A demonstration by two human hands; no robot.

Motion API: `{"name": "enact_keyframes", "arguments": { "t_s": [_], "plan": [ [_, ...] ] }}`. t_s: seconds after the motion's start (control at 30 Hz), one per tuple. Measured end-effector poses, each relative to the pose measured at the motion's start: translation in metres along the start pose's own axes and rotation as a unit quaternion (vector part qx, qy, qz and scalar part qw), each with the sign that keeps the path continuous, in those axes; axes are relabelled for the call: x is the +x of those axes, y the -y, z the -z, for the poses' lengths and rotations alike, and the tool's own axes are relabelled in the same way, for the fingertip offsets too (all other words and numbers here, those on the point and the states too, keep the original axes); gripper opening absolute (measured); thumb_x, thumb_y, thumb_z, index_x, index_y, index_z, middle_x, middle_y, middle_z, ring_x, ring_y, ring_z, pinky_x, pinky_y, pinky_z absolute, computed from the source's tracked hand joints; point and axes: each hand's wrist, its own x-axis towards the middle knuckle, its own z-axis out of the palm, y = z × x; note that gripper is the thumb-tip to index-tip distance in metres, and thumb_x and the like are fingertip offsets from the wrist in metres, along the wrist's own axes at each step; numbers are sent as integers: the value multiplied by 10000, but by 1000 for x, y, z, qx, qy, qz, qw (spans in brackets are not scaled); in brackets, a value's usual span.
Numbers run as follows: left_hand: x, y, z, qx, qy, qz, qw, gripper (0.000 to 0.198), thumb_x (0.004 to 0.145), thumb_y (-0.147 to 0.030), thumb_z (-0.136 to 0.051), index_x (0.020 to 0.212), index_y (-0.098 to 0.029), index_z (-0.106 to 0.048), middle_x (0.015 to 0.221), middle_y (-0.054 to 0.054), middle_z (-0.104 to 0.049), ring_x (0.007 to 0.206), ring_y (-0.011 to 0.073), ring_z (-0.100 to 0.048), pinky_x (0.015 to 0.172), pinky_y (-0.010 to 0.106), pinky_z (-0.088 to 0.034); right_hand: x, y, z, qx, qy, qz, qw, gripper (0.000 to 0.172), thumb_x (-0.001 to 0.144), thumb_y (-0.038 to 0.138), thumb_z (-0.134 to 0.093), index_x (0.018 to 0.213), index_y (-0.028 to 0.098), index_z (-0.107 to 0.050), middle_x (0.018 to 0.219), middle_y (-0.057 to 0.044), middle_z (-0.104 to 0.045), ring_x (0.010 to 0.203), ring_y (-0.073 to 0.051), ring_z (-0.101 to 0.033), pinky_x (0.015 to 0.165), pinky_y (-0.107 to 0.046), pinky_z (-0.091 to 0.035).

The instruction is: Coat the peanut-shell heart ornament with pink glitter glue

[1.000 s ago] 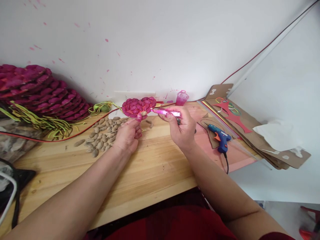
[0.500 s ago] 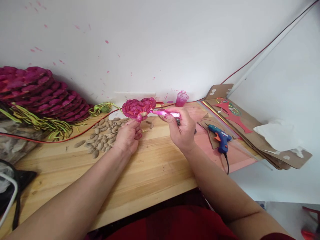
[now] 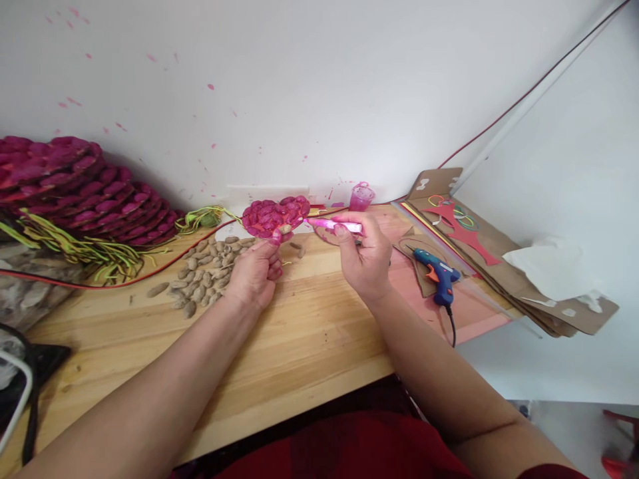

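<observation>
My left hand [image 3: 253, 274] is closed on the lower edge of a heart-shaped plaque [image 3: 272, 216] covered in magenta-painted peanut shells. One peanut [image 3: 285, 229] by my thumb is still pale tan. In my right hand [image 3: 368, 261] is a pink-stained white paintbrush [image 3: 342, 226], pinched between thumb and fingers. Its tip touches or nearly touches the plaque's right edge. Pink stains show on my left fingertips. Unpainted peanuts [image 3: 204, 273] lie in a loose pile on the wooden table [image 3: 299, 339], left of my left hand.
Stacked magenta plaques [image 3: 100, 189] with yellow-green cords [image 3: 110, 256] fill the left side. A cup of pink paint [image 3: 361, 196] stands by the wall. A blue glue gun [image 3: 442, 276] lies at right, beside cardboard [image 3: 564, 313] and white paper [image 3: 544, 266]. A red-black wire [image 3: 164, 269] crosses the table.
The view has shifted slightly. Both hands keep their holds, and the brush stays at the plaque's right edge with only a tiny movement.
</observation>
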Motion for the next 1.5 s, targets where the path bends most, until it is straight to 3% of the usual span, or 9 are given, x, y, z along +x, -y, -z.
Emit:
{"name": "enact_keyframes", "arguments": {
  "t_s": [0.23,0.43,0.7,0.8,0.93,1.5],
  "plan": [
    [-1,-1,-1,3,-4,0,1000,193,761,-201,-791,682,-160,-620,450,-110,-253,382,36,-169,401,213,-79,0,2,1,1,8,-6,1000,123,1007,316,-591,1046,251,-687,1012,-48,-758,965,-207,-709,877,-383,-582],
    [1,1,2,3,9,3,1000,219,735,-215,-816,677,-163,-612,460,-110,-249,387,35,-166,405,216,-80,3,-3,2,24,-23,-39,999,156,1000,368,-603,1030,240,-687,976,-45,-742,890,-181,-699,804,-335,-577],
    [0,0,1,-6,19,7,1000,385,744,-192,-799,586,-188,-448,466,-102,-261,386,39,-173,390,207,-97,2,-2,2,30,-7,-35,999,158,1004,363,-593,1031,238,-685,1000,-52,-752,932,-193,-701,853,-368,-574],
    [0,0,2,-4,25,10,1000,276,762,-190,-789,634,-170,-545,471,-106,-257,387,40,-162,387,204,-99,2,-2,2,37,-22,-45,998,168,999,381,-600,1032,241,-688,977,-47,-744,900,-188,-697,824,-358,-576],
    [0,0,3,4,35,14,999,135,789,-224,-782,837,-121,-710,479,-120,-235,384,37,-146,385,193,-96,3,0,3,45,-18,-48,998,152,999,360,-602,1032,240,-689,997,-51,-749,923,-190,-699,850,-368,-574],
    [-1,0,4,10,32,10,999,170,790,-251,-796,869,-121,-720,494,-119,-231,389,40,-170,378,180,-127,2,4,3,43,-3,-36,998,143,1008,349,-585,1025,244,-681,1005,-47,-757,954,-197,-703,881,-382,-578]
  ]
}}
